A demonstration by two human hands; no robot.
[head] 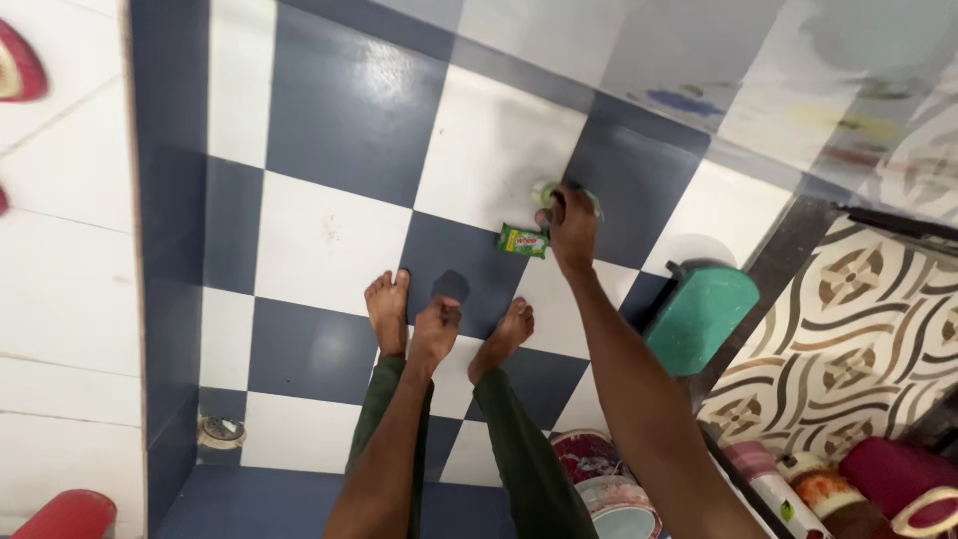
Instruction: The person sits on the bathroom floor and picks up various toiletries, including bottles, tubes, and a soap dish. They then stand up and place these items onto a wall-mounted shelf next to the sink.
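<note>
A green scrub pad [566, 191] lies on the checked floor [329, 240], where a white tile meets a blue one near the far wall. The right hand [572, 226] is pressed down on it, fingers curled over the pad, arm stretched out from the lower right. Just left of that hand, touching or nearly touching it, lies a small green packet [523, 240] on a blue tile. The left hand [438, 321] hangs loosely closed over the person's bare feet [387, 309], holding nothing that shows. To the right of the right arm sits a teal stool [701, 314]. Nearer the camera, by the right leg, stand two round tubs [604, 484]. A floor drain [221, 431] sits in the lower left corner.
</note>
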